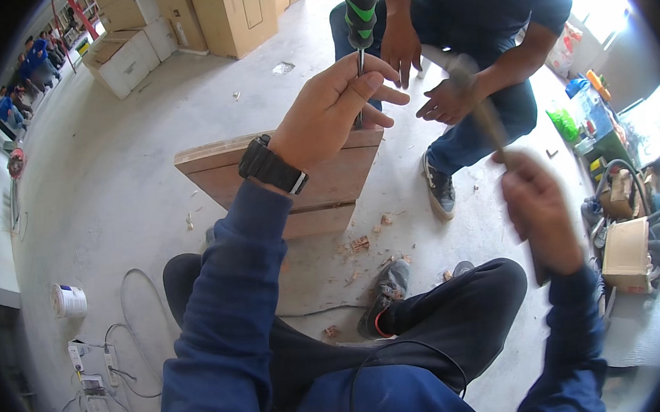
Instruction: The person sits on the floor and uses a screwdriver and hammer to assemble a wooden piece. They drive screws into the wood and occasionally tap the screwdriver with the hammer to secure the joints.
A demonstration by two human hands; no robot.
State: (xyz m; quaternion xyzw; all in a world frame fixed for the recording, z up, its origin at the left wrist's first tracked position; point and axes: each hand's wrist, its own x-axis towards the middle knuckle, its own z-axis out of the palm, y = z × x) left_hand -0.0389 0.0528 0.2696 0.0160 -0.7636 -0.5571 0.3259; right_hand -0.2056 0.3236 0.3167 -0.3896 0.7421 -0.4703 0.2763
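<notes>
My left hand (330,113) pinches the metal shaft of a screwdriver (362,21) between thumb and forefinger, the other fingers stretched out. Its black and green handle points up and away. The lower end of the shaft meets the far edge of a wooden piece made of boards (281,180), though my fingers partly hide that spot. In my right hand (538,209), blurred by motion, is a hammer (487,120) with a wooden handle. The hammer's smeared head is raised to the right of the screwdriver, apart from it.
A co-worker (479,31) crouches opposite, both hands close to the screwdriver. Wood chips (359,243) litter the floor below the boards. Cardboard boxes (234,16) stand far off. A white bucket (68,301) and power strips (87,372) with cables lie left; a carton (627,256) and tools lie right.
</notes>
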